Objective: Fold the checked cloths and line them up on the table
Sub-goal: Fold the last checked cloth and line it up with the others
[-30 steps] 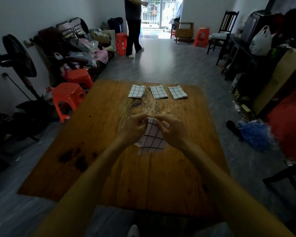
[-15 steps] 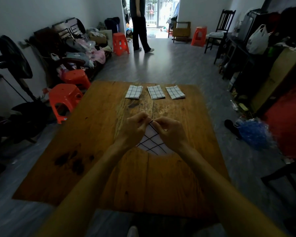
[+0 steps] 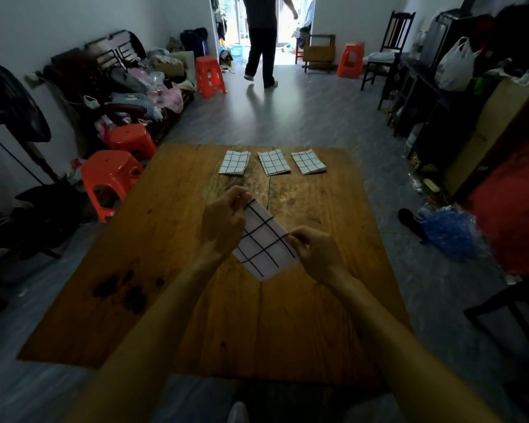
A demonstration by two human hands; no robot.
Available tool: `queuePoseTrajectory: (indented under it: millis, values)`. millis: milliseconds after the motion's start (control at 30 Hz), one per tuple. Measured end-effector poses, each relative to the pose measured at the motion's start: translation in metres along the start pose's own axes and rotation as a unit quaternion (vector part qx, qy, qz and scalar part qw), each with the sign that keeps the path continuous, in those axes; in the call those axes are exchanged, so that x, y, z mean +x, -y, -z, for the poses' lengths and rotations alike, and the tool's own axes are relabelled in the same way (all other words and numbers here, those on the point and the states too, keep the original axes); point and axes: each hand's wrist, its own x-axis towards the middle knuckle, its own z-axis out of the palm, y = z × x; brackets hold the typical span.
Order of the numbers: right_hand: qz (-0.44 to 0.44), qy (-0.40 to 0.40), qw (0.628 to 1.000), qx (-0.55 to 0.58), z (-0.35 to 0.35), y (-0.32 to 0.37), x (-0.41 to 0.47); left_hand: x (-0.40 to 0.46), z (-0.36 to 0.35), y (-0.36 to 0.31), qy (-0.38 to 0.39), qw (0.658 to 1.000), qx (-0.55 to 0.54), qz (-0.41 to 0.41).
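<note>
Hidden: your left hand (image 3: 223,227) covers the held cloth's (image 3: 264,244) far-left corner; your fingertips are tucked out of sight.
Grip: both hands curl round opposite ends of that cloth, your right hand (image 3: 316,256) at its near-right edge, holding it above the surface (image 3: 318,315).
Folded cloths: three (image 3: 235,162) (image 3: 274,162) (image 3: 308,161) in a row beyond your grip, near the far edge.
Room: bare wood either side of your grip and behind it.
</note>
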Motion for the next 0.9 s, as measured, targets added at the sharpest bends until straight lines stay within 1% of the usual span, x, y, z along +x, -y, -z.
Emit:
queuePoseTrajectory:
  millis: [67,100,167,233,300,367,467,533,667,800,900]
  values:
    - [-0.023,0.026,0.999,0.005,0.001,0.001,0.002,-0.001,-0.003,0.002,0.012,0.999,0.034,-0.023]
    - [-0.028,0.028,0.999,0.015,0.000,0.003,0.003,-0.001,-0.004,0.002,0.032,0.998,0.047,-0.038]
    - [-0.025,0.020,0.998,0.050,-0.001,0.015,0.010,-0.003,-0.009,-0.001,0.081,0.992,0.055,-0.075]
    - [-0.018,0.008,0.996,0.082,-0.002,0.025,0.018,-0.005,-0.013,-0.005,0.096,0.990,0.044,-0.088]
    - [-0.032,-0.011,0.992,0.122,0.000,0.029,0.021,-0.006,-0.010,-0.006,0.076,0.994,0.042,-0.071]
    - [-0.060,-0.033,0.980,0.189,0.004,0.029,0.020,-0.010,-0.003,0.000,0.055,0.997,0.040,-0.033]
    - [-0.096,-0.040,0.958,0.268,0.008,0.025,0.017,-0.019,0.006,0.010,0.040,0.997,-0.029,0.059]
    - [-0.113,-0.040,0.948,0.295,0.007,0.023,0.016,-0.023,0.009,0.010,0.027,0.993,-0.066,0.090]
    - [-0.122,-0.031,0.937,0.327,0.005,0.028,0.019,-0.022,0.010,0.007,0.017,0.990,-0.118,0.078]
    - [-0.094,-0.041,0.941,0.323,0.007,0.035,0.024,-0.020,0.011,0.005,0.016,0.989,-0.134,0.065]
    - [-0.086,-0.038,0.945,0.314,0.008,0.036,0.025,-0.019,0.014,0.006,0.018,0.985,-0.154,0.078]
